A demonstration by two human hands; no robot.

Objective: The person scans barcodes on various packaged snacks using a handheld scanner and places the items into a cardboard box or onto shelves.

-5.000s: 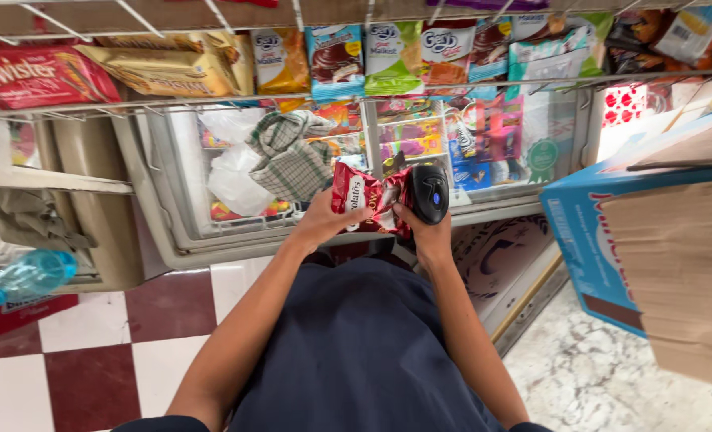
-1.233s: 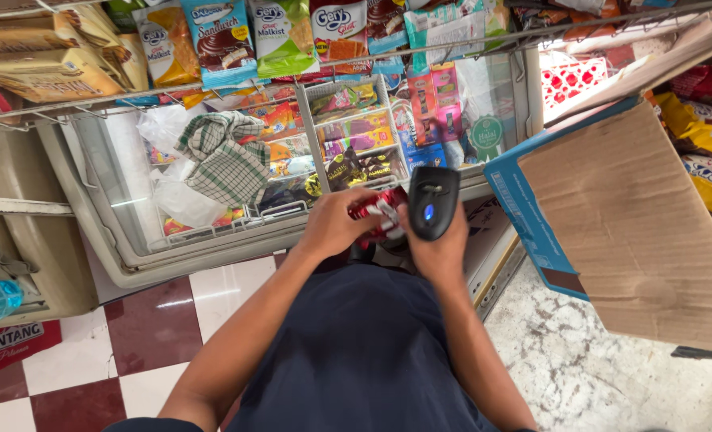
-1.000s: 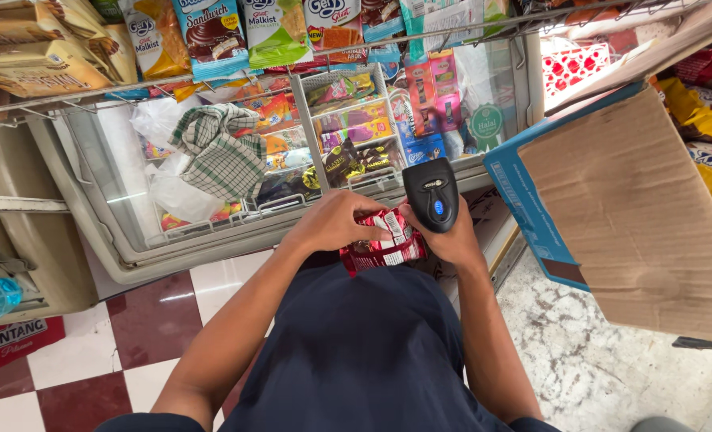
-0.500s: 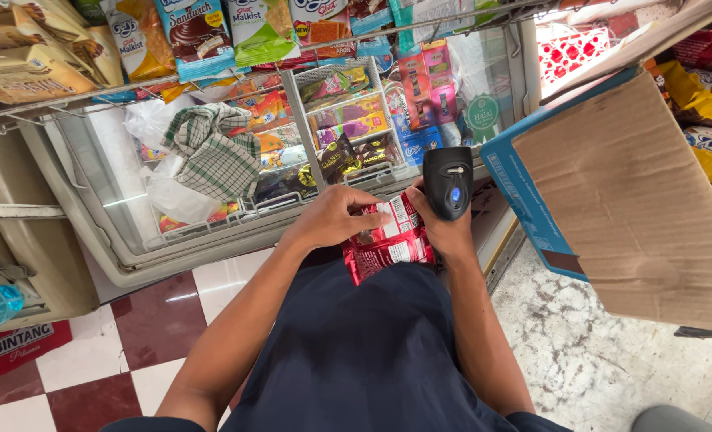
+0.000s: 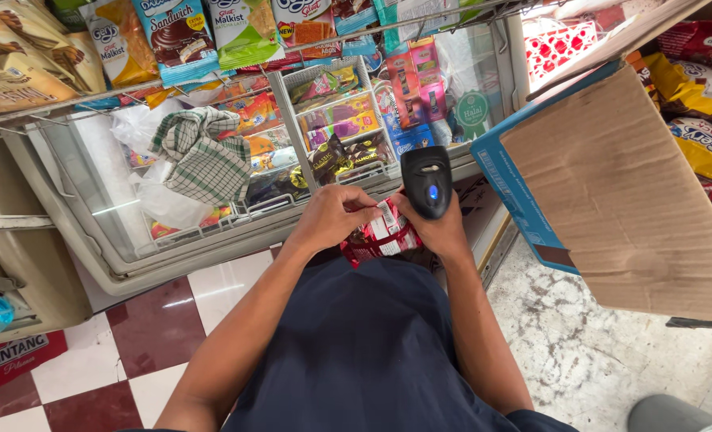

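Shop interior seen from above: red and white floor tiles point(image 5: 172, 320) run up to a glass-topped chest freezer point(image 5: 236, 232), whose sliding lid shows wire baskets of coloured ice-cream packs beneath. On the glass lies a green and white checked cloth point(image 5: 204, 160), beside a crumpled clear plastic bag point(image 5: 168, 204). Above the freezer, a wire rack point(image 5: 68, 92) carries hanging biscuit and wafer packets in orange, blue and green. At the right, a brown cardboard box with a blue outer face point(image 5: 620, 192) juts into view, its flap open, with yellow and red snack bags point(image 5: 700, 104) behind it.

The person, in a dark blue shirt, stands close to the freezer with both arms bent inward. The left hand point(image 5: 336, 216) is closed on a small red and white foil snack packet point(image 5: 384, 236), gripping its upper edge so that the printed face turns upward and toward the right hand. The right hand point(image 5: 440, 228) is wrapped around a black handheld barcode scanner point(image 5: 426, 180) with a lit blue indicator; the scanner's head points away from the body and sits just above the packet, touching or nearly touching it. Holding the packet at waist height, directly under the scanner, keeps its label within the reader's line of sight.
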